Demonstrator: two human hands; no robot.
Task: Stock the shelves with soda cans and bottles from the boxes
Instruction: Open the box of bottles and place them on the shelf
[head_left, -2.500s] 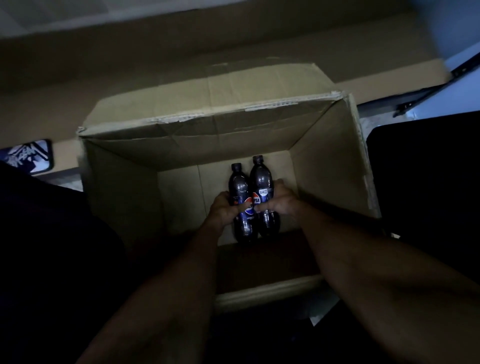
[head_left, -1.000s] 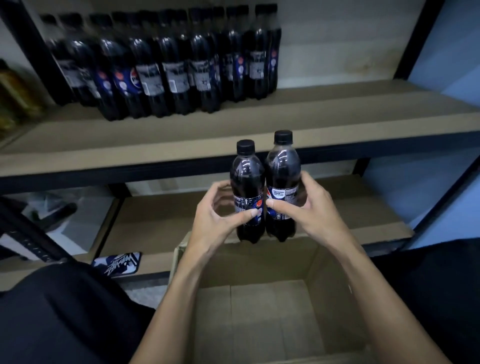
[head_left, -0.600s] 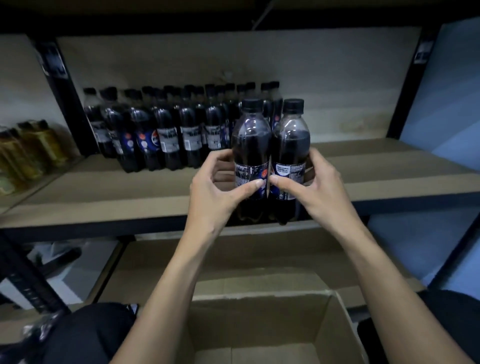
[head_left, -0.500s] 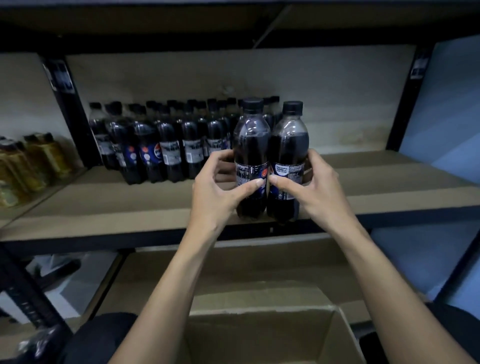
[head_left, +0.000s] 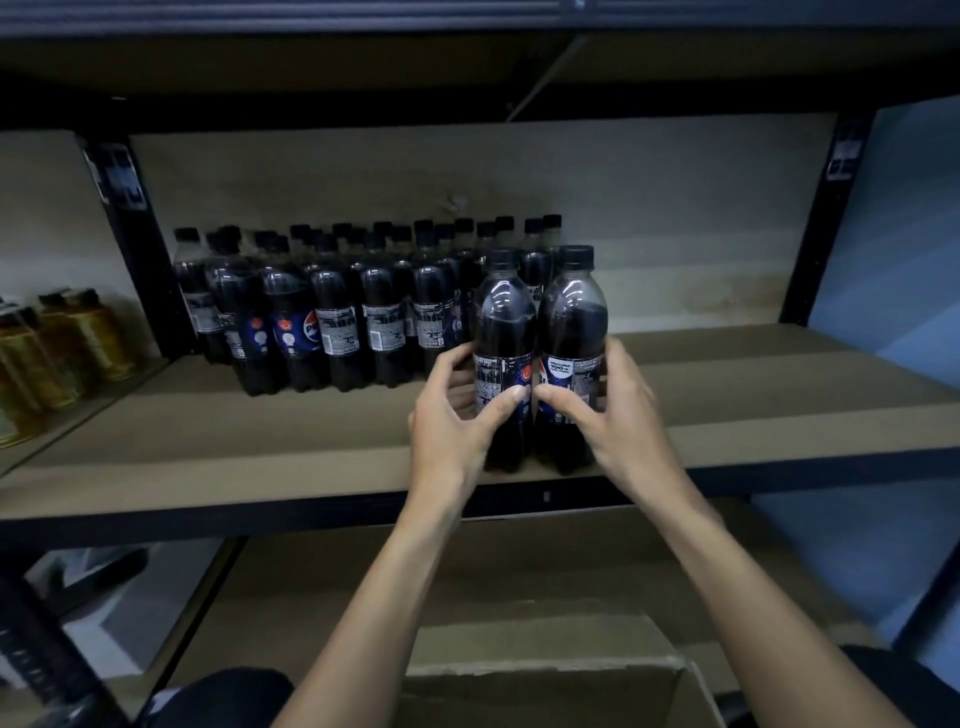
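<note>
Amber drink bottles (head_left: 62, 353) stand at the far left of my head view, in the next shelf bay beyond a black upright post (head_left: 136, 249). Right of the post, a block of dark cola bottles (head_left: 337, 317) stands in rows at the back left of the brown shelf (head_left: 234, 447), black caps up.

Next along, the left hand (head_left: 452, 421) grips the left bottle (head_left: 505, 322) at its label, thumb across the front and fingers curled round the far side. That bottle is upright, its long axis vertical and its cap pointing at the shelf above. It touches the right bottle (head_left: 572, 317), which stands the same way. The right hand (head_left: 621, 410) grips the right bottle at label height, thumb in front and fingers wrapped behind. The two thumb tips nearly meet between the labels.

Both bottles are at the shelf's front edge, just right of the stocked block. I cannot tell whether their bases rest on the board or hang just above it.

Below the forearms, an open cardboard box (head_left: 545, 691) sits in front of the lower shelf (head_left: 322, 597). A blue wall (head_left: 893, 234) closes the right edge.
</note>
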